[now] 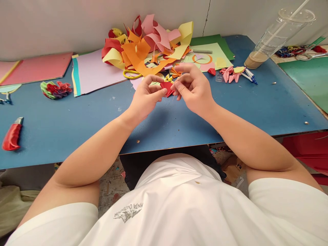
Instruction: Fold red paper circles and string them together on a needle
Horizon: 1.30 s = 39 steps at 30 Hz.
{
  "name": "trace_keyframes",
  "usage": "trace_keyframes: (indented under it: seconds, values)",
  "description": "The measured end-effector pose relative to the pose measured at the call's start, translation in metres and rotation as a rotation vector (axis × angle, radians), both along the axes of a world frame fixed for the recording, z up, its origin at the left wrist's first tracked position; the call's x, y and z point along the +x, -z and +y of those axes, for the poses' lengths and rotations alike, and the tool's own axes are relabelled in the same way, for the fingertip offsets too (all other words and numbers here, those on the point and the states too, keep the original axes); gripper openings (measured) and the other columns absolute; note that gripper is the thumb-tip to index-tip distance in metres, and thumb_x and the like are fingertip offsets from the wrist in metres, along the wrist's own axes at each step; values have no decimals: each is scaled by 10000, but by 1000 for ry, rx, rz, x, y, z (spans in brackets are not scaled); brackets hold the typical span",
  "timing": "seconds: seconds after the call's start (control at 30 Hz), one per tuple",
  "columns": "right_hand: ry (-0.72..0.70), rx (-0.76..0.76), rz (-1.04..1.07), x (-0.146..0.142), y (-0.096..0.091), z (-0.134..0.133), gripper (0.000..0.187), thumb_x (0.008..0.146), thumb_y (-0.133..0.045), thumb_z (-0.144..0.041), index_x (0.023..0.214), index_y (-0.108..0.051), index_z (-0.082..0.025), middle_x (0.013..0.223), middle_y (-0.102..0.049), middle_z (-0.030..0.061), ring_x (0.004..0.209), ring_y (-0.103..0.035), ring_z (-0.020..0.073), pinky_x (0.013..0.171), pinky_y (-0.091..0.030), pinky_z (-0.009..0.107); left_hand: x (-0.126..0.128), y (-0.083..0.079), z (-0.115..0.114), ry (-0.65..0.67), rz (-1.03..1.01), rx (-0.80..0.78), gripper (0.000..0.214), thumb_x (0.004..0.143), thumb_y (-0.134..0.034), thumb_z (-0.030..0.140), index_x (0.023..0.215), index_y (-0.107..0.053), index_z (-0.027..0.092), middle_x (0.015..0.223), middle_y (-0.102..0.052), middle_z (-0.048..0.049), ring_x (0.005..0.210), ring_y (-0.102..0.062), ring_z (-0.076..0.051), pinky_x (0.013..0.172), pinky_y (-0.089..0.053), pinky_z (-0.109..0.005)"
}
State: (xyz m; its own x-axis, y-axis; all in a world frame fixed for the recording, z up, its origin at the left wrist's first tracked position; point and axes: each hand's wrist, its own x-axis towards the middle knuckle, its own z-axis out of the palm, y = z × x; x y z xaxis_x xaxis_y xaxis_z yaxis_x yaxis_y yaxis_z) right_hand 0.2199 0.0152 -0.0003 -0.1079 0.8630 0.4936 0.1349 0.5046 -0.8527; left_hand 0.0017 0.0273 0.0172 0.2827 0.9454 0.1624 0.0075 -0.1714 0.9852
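A small red folded paper (167,87) is held above the blue table, pinched between the thumb and fingers of my left hand (145,96). My right hand (195,88) is closed close against the paper's right side. From its fingertips a thin pale stick (173,97) pokes out; its exact kind is too small to tell. Just behind the hands lie yellow folded paper pieces (169,78) and orange ones (175,72), partly hidden by my fingers.
Coloured paper scraps (139,48) are heaped against the wall, with yellow-handled scissors (131,74) below. A red box cutter (12,135) lies left, near a curled paper piece (56,90). At right are a tilted plastic cup (269,41), pink folded pieces (230,74) and pens (249,76).
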Motion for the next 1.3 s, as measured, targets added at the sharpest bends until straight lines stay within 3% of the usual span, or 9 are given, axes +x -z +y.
trace_keyframes:
  seconds: [0.1, 0.2, 0.43, 0.6, 0.77, 0.97, 1.13, 1.3]
  values:
    - [-97, -46, 61, -2, 9, 4, 801, 1062, -941, -524, 1695, -468, -390, 938, -799, -42, 806, -799, 207, 706, -705, 349, 2, 1, -2, -3, -28, -19, 366, 823, -966, 198, 1086, -724, 277, 865, -813, 28, 802, -776, -148, 712, -591, -268]
    - [-161, -127, 95, -3, 17, 8, 899, 991, -1025, -505, 1641, -417, -383, 863, -785, -89, 752, -787, 196, 679, -698, 333, 3, 3, -3, -34, -61, 5, 381, 812, -980, 215, 1087, -725, 277, 862, -803, 34, 802, -779, -151, 715, -608, -270]
    - [-189, -181, 90, -7, 15, 6, 781, 919, -1083, -428, 1388, -463, -349, 760, -740, -133, 608, -693, 145, 565, -577, 268, 3, 3, -3, -41, -67, 41, 439, 812, -1037, 306, 1102, -709, 276, 859, -786, 45, 799, -811, -161, 765, -676, -297]
    - [-159, -186, 87, -12, 9, -3, 680, 946, -1071, -419, 1297, -495, -333, 849, -747, -101, 594, -658, 116, 597, -597, 274, 5, 4, -5, -6, -121, 23, 487, 784, -1063, 317, 1092, -688, 274, 838, -777, 44, 773, -816, -172, 742, -686, -314]
    - [-185, -216, 71, -16, 9, -9, 699, 936, -1077, -359, 1314, -489, -340, 813, -720, -116, 593, -666, 133, 623, -615, 302, 7, 4, -8, 80, -184, 3, 545, 744, -1073, 329, 1097, -662, 274, 932, -842, 14, 711, -814, -192, 703, -723, -380]
    - [-190, -128, -23, -13, 3, -9, 634, 896, -1089, -531, 1214, -586, -311, 746, -682, -104, 633, -677, 154, 652, -581, 311, 6, 2, -7, 50, -197, 7, 510, 745, -1062, 297, 1080, -679, 273, 929, -837, 26, 778, -837, -191, 731, -722, -353]
    - [-153, 5, -9, -9, -8, -7, 476, 1051, -875, -687, 1026, -673, -257, 862, -742, -8, 714, -635, 150, 669, -555, 315, 3, -2, -4, 27, -189, -12, 528, 709, -1084, 273, 1085, -714, 279, 914, -834, 43, 803, -821, -154, 750, -669, -294]
    - [-166, -21, 35, -6, -11, -6, 425, 1114, -803, -578, 905, -689, -226, 826, -736, 14, 659, -625, 134, 622, -551, 300, 4, -2, -3, 66, -182, -18, 579, 674, -1108, 256, 1085, -700, 283, 848, -792, 48, 781, -790, -152, 652, -566, -268]
